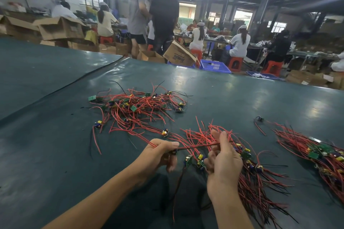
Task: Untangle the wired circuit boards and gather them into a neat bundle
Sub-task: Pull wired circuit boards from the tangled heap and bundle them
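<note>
The left hand (160, 154) is curled tight, thumb pressed over the forefinger. It pinches a red-and-black wire pair (197, 146) that runs taut across to the right hand (222, 161). The right hand is closed as well, its back toward the camera, gripping a bundle (256, 171) of wired circuit boards. Its thumb stands up among the red wire ends, and the wires fan out past its wrist over the green table (55, 154). 2 small boards (188, 160) hang between the hands, just below the taut pair. Beyond the left hand, well apart from it, lies the tangled pile (137, 106) of boards and red wires. To the right of the right hand sits a sorted heap (320, 154), cut off by the frame edge. The right hand's fingertips are hidden behind the hand itself, so which wires they clamp cannot be told. A small dark thing under the left thumb is too blurred to name.
</note>
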A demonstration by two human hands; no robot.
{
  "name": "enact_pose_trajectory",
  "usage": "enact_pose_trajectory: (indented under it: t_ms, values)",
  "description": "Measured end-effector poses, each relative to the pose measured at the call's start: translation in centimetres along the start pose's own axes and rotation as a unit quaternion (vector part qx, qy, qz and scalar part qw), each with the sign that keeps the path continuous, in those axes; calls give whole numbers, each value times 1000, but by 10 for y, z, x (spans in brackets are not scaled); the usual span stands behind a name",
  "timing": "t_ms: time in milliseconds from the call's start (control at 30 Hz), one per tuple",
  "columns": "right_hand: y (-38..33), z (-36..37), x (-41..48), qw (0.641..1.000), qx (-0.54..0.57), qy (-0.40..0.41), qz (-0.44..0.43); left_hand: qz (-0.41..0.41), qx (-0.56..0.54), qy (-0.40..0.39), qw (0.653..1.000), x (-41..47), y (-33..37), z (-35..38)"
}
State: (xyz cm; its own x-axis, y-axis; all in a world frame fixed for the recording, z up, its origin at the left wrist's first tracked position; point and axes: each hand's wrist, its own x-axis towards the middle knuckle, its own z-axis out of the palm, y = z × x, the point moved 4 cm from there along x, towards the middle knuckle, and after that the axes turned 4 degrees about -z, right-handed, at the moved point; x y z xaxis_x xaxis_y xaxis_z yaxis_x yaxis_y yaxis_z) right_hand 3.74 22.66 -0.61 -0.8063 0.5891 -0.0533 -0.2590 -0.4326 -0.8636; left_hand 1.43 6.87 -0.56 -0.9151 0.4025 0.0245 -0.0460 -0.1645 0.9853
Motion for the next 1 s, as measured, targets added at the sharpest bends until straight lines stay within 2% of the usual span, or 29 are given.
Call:
enact_pose_trajectory:
  t_ms: [67, 133, 233, 300, 433, 600, 667, 733, 800, 833, 867, 900, 967, 1000]
  values:
    - [6, 9, -8, 997, -38, -60, 0, -47, 46, 47, 997, 11, -1, -6]
    - [12, 19, -18, 988, -86, -131, -14, -87, 85, 51, 991, 7, -7, -13]
    - [19, 31, -33, 960, -143, -233, -65, -80, -15, 13, 997, 4, -5, -4]
    - [23, 35, -40, 944, -175, -271, -69, -77, -29, -7, 997, -1, -9, -4]
    - [32, 30, -37, 950, -197, -241, -23, -92, 0, -15, 996, 2, -8, 0]
    - [34, 25, -32, 967, -192, -166, 27, -139, -30, -17, 990, 4, -15, 1]
    - [32, 20, -28, 977, -170, -117, 48, -129, -38, -14, 991, 6, -15, 0]
    - [27, 15, -23, 987, -136, -65, 54, -105, -41, 23, 993, 8, -14, -7]
    - [21, 9, -17, 994, -80, -25, 63, -28, 30, 83, 996, 10, -9, -19]
    - [20, 6, -14, 996, -52, -11, 69, 28, 116, 121, 985, 11, -7, -26]
    - [18, 4, -12, 997, -28, -2, 74, 84, 219, 170, 957, 10, -3, -34]
    - [17, 2, -10, 997, -9, 2, 79, 132, 332, 212, 910, 8, 0, -39]
    - [17, -1, -8, 996, 23, 9, 90, 167, 516, 213, 813, 7, -2, -43]
    - [16, -2, -8, 995, 36, 12, 96, 146, 564, 183, 792, 10, -9, -45]
